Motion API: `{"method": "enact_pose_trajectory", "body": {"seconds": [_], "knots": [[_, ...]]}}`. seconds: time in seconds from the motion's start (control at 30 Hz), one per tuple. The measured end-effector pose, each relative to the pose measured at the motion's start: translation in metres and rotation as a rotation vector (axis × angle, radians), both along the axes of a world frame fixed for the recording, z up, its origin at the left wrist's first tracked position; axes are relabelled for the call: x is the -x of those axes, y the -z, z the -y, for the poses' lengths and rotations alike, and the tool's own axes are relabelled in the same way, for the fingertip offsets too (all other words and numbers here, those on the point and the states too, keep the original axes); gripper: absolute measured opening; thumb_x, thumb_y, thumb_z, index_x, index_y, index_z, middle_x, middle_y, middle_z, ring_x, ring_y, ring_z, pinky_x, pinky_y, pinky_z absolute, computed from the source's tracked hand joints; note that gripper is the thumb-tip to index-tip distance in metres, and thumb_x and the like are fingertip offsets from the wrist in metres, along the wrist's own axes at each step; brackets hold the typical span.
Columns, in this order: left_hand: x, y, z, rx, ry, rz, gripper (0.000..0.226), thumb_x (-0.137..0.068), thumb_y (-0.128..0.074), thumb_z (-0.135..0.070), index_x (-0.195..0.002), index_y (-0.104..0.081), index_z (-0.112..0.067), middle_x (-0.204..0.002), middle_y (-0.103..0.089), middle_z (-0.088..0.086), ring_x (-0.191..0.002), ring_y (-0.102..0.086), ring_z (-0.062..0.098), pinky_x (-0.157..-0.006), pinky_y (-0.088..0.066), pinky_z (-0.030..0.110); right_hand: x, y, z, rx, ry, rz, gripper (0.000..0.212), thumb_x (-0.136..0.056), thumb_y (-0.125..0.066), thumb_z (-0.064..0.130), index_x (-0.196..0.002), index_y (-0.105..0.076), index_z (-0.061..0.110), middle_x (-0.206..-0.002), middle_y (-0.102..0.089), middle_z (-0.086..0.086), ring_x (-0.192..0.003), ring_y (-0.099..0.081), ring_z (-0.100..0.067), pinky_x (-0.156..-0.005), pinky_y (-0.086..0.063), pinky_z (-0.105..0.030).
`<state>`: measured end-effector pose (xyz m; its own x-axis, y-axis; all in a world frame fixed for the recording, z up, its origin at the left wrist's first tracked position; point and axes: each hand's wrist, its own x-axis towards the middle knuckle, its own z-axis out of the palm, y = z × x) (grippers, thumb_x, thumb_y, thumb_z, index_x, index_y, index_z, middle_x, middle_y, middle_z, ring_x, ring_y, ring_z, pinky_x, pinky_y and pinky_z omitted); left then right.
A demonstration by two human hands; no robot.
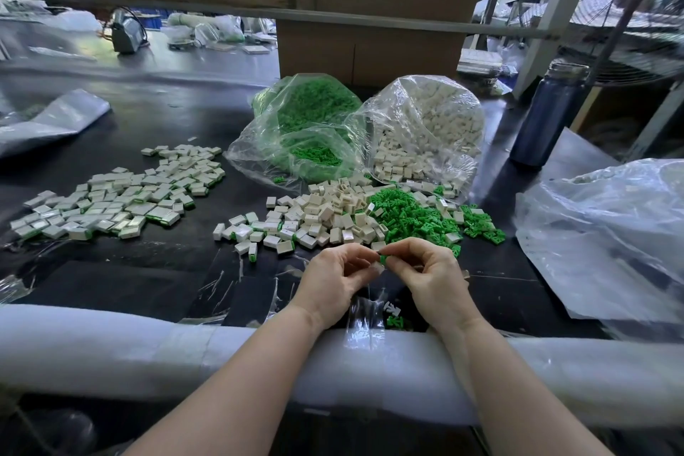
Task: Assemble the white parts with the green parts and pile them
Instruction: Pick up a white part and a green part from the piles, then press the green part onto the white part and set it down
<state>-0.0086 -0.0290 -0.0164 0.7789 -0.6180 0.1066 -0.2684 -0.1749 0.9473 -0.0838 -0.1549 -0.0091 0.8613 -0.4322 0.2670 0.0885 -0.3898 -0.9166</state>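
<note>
hands [381, 270] pinch 1 green part [382, 258] between fingertips.

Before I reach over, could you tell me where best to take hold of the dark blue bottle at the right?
Grip the dark blue bottle round its straight middle, coming from its left. It stands upright, its body is an even cylinder, and a crumpled plastic sheet lies close on the near right.

There is one wide view from the person's head. It looks forward and down, close above the two hands, across the black table [177, 270] to the cardboard boxes [370, 48] behind.
</note>
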Motion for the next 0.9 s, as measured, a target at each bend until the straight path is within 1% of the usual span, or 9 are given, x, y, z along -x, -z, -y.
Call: {"method": "enact_pose_trajectory", "body": {"seconds": [0.07,0.17,0.27,0.37,0.4,0.53,0.7,0.83,0.9], "knots": [[-0.0008,0.0002,0.0003,-0.003,-0.011,0.014,0.014,-0.082,-0.068,-0.011,-0.087,-0.065,-0.025,-0.076,-0.062,-0.008,-0.072,-0.057,0.007,-0.08,-0.051,0.022,0.0,0.0,0.0003,0.003,-0.006,-0.005,0.017,-0.082,-0.064,-0.005,-0.085,-0.072,0.01,-0.079,-0.07,0.004,-0.073,-0.062,0.002,-0.071,-0.047,-0.008],[-0.0014,-0.0001,0.0001,0.014,-0.015,-0.012,0.015,-0.083,-0.067,-0.007,-0.088,-0.064,-0.021,-0.078,-0.063,-0.003,-0.073,-0.06,0.011,-0.078,-0.054,0.024,-0.0008,0.0011,0.0001,0.003,-0.008,-0.015,0.015,-0.081,-0.065,-0.007,-0.083,-0.071,0.007,-0.075,-0.068,0.004,-0.067,-0.061,0.002,-0.066,-0.046,-0.008],[-0.0011,-0.0007,-0.0005,0.032,-0.008,-0.043,0.015,-0.082,-0.067,-0.006,-0.084,-0.061,-0.019,-0.077,-0.064,0.001,-0.07,-0.064,0.012,-0.071,-0.055,0.021,-0.0018,0.0032,0.0004,-0.007,0.019,-0.027,0.013,-0.079,-0.068,-0.005,-0.08,-0.067,0.007,-0.073,-0.066,0.001,-0.068,-0.061,-0.006,-0.067,-0.049,-0.013],[-0.0016,-0.0011,-0.001,0.066,-0.01,-0.079,0.015,-0.081,-0.067,-0.004,-0.08,-0.063,-0.018,-0.076,-0.065,0.003,-0.064,-0.064,0.006,-0.064,-0.053,0.016,-0.0018,0.0035,0.0008,-0.011,0.008,-0.046,0.008,-0.08,-0.068,-0.003,-0.079,-0.068,0.005,-0.072,-0.067,-0.002,-0.068,-0.061,-0.009,-0.067,-0.05,-0.015],[-0.0019,-0.0012,-0.0012,0.085,-0.01,-0.099,0.016,-0.081,-0.067,-0.003,-0.079,-0.063,-0.018,-0.076,-0.065,0.003,-0.063,-0.063,0.005,-0.064,-0.053,0.015,-0.0017,0.0032,0.001,-0.016,0.0,-0.05,0.008,-0.08,-0.067,-0.003,-0.079,-0.068,0.005,-0.072,-0.067,-0.003,-0.068,-0.061,-0.009,-0.067,-0.05,-0.015],[-0.0034,-0.0003,-0.0012,0.089,-0.01,-0.098,0.02,-0.082,-0.065,-0.002,-0.079,-0.067,-0.021,-0.074,-0.066,-0.002,-0.069,-0.061,0.009,-0.073,-0.055,0.02,-0.0017,0.0024,0.0012,-0.031,-0.03,-0.073,0.012,-0.083,-0.063,-0.006,-0.08,-0.066,0.005,-0.072,-0.065,-0.002,-0.068,-0.059,-0.008,-0.066,-0.049,-0.015],[-0.0034,-0.0002,-0.0008,0.096,-0.004,-0.099,0.019,-0.083,-0.063,-0.001,-0.08,-0.069,-0.019,-0.074,-0.065,-0.004,-0.07,-0.06,0.008,-0.074,-0.054,0.018,-0.0008,0.0017,0.0003,-0.075,-0.056,-0.089,0.017,-0.083,-0.061,-0.007,-0.083,-0.063,0.01,-0.076,-0.065,-0.004,-0.07,-0.06,-0.008,-0.067,-0.05,-0.017],[-0.0021,-0.0008,-0.0011,0.055,0.015,-0.08,0.016,-0.086,-0.06,-0.001,-0.084,-0.069,-0.014,-0.078,-0.065,0.003,-0.075,-0.06,0.013,-0.08,-0.054,0.025,-0.0004,0.0004,0.0007,-0.077,-0.067,-0.109,0.017,-0.082,-0.062,-0.009,-0.081,-0.062,0.009,-0.072,-0.064,-0.004,-0.065,-0.059,-0.008,-0.063,-0.049,-0.016],[-0.001,-0.0011,-0.0011,0.041,0.022,-0.073,0.017,-0.087,-0.059,0.0,-0.085,-0.069,-0.013,-0.081,-0.065,0.006,-0.077,-0.06,0.014,-0.08,-0.053,0.025,-0.0003,0.0,0.0008,-0.076,-0.067,-0.116,0.017,-0.08,-0.063,-0.01,-0.08,-0.062,0.007,-0.071,-0.064,-0.005,-0.065,-0.059,-0.009,-0.062,-0.05,-0.017]]}}
